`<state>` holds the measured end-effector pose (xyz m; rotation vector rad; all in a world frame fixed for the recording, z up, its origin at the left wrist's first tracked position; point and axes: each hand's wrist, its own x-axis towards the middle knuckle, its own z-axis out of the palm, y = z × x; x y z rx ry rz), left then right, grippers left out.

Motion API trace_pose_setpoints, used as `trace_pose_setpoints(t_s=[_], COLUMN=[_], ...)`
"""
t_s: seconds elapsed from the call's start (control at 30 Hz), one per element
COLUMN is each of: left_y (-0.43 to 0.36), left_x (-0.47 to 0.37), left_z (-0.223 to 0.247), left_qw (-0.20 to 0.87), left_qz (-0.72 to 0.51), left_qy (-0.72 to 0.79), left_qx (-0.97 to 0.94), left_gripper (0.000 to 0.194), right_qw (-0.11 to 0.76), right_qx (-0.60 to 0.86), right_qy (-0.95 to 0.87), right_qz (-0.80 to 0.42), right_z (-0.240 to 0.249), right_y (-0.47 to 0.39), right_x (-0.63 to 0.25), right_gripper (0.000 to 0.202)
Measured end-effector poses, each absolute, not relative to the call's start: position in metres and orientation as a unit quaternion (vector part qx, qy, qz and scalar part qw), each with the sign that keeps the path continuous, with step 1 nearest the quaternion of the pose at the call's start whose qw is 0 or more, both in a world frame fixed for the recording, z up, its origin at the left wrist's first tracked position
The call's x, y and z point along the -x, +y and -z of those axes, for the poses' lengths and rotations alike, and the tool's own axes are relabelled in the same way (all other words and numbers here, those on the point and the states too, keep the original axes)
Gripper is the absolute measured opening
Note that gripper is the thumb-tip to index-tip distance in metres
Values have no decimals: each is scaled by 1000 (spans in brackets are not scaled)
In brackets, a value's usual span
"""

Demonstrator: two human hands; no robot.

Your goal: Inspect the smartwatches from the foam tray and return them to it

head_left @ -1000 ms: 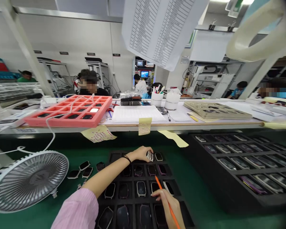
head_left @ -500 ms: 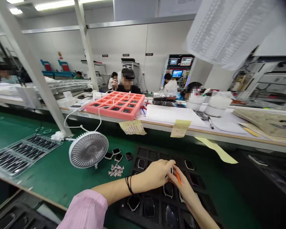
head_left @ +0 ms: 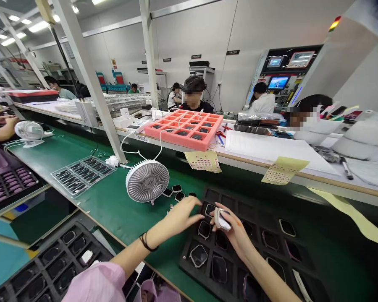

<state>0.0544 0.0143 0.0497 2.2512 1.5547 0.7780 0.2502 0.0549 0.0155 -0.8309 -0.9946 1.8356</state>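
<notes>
My right hand [head_left: 234,230] grips a pale watch case [head_left: 221,219] with a white face, above a black foam tray [head_left: 193,251]. A bit of orange [head_left: 239,222] shows by its fingers; what it belongs to is mostly hidden. To the left, my left hand [head_left: 183,214] is open, thumb and fingers apart, over the tray's left edge and holding nothing visible. In the tray's pockets sit several dark-screened watch cases, one a silver-framed watch case [head_left: 198,256]. Beyond my left hand, several small watch cases [head_left: 177,192] lie on the green mat.
A white fan [head_left: 148,181] stands left of the tray. Further left lies a clear sheet of dark strips [head_left: 82,176]. A second black tray [head_left: 55,268] is at lower left. The shelf ahead carries a pink foam tray [head_left: 184,128]; yellow paper [head_left: 204,161] hangs from its edge. Co-workers sit beyond.
My hands, together over the tray before, are now apart. The left has moved off the watch case and opened; the right keeps hold of it. The view has swung left.
</notes>
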Motion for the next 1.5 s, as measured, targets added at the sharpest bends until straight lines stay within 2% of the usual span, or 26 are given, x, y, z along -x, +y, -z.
trace_pose_setpoints(t_s=[0.07,0.17,0.27,0.63,0.77,1.03,1.27,1.5], left_y=[16,19,21,37,46,48,48,44], left_x=[-29,-8,-5,4,7,4,2,1], left_z=[-34,-11,0,-1,-4,-24,-22,-28], left_qw=[122,101,110,194,214,181,189,200], left_qz=[-195,-117,-93,-121,-123,-152,-112,-191], left_qy=[602,640,653,662,661,660,668,647], left_qx=[-764,-752,-744,-714,-708,-713,-711,-711], left_gripper=[9,10,13,15,7,26,19,21], right_qw=[429,428,416,388,388,391,392,394], right_qx=[289,270,267,260,249,245,250,249], right_qy=[-333,-258,-229,-217,-222,-212,-215,-221], right_qz=[-788,-823,-838,-857,-859,-861,-859,-857], right_z=[-16,-15,-13,-9,-6,-10,-10,-9], right_y=[58,62,63,60,60,60,60,60], right_x=[-257,-263,-266,-266,-265,-264,-264,-263], right_gripper=[39,37,38,41,39,38,40,37])
